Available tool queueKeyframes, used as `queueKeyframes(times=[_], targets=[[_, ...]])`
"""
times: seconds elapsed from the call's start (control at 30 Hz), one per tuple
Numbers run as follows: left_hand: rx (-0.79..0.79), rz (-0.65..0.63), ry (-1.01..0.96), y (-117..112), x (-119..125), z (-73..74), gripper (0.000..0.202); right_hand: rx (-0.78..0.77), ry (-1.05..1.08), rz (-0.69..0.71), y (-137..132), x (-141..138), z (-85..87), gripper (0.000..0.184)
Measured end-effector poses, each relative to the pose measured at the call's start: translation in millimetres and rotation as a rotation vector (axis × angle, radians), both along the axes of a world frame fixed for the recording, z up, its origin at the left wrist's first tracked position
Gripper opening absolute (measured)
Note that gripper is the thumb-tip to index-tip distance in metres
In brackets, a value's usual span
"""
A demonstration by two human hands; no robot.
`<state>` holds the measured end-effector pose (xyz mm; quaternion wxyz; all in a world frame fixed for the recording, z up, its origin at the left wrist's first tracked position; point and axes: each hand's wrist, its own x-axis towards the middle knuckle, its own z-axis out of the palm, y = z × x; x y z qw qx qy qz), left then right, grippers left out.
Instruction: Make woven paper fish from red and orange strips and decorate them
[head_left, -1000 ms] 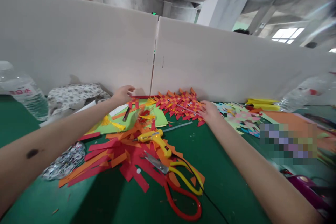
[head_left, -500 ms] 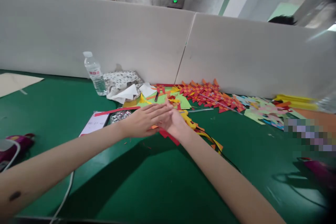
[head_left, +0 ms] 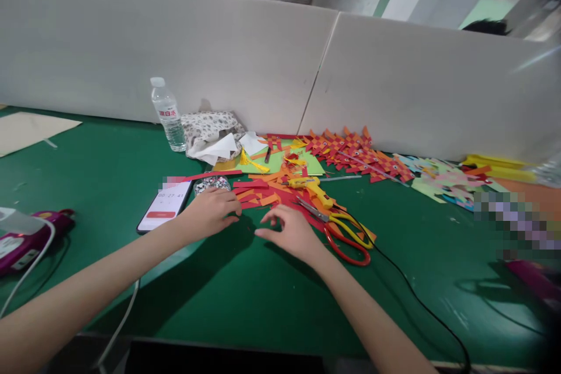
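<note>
My left hand (head_left: 213,213) hovers or rests low over the green table, its fingers loosely bent and nothing visible in them. Just beyond it lies a clear pack of small black-and-white pieces (head_left: 212,183), partly hidden by the fingers. My right hand (head_left: 287,231) is open, thumb and fingers apart, near red and orange paper strips (head_left: 263,196). Beside this hand lie scissors (head_left: 346,234) with red and yellow handles. A yellow glue gun (head_left: 313,188) sits behind them on the paper.
A phone (head_left: 165,204) showing a timer and a water bottle (head_left: 169,117) are on the left. Woven red-orange paper fish (head_left: 350,152) are piled at the back, by a white partition (head_left: 219,58). A black cable (head_left: 409,283) crosses the right side.
The two hands were together, palm against palm, over the paper strips. They have come apart and moved down toward the table, uncovering the glue gun and scissors.
</note>
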<state>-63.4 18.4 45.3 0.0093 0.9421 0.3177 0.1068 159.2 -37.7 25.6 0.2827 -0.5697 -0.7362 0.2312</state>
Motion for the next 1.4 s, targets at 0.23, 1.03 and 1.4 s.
queueKeyframes(times=[0.23,1.03,1.4], targets=[[-1.404,-0.239,0.4,-15.2,-15.2,12.3,0.028,0.006,-0.338,0.017,-1.8,-23.8,-8.5,0.012],[0.215,0.222,-0.059,39.9,34.6,-14.0,0.024,0.241,0.182,-0.316,9.1,16.1,-0.9,0.022],[0.194,0.229,0.062,62.7,66.3,-6.9,0.021,0.393,0.181,-0.527,9.4,33.4,7.6,0.023]])
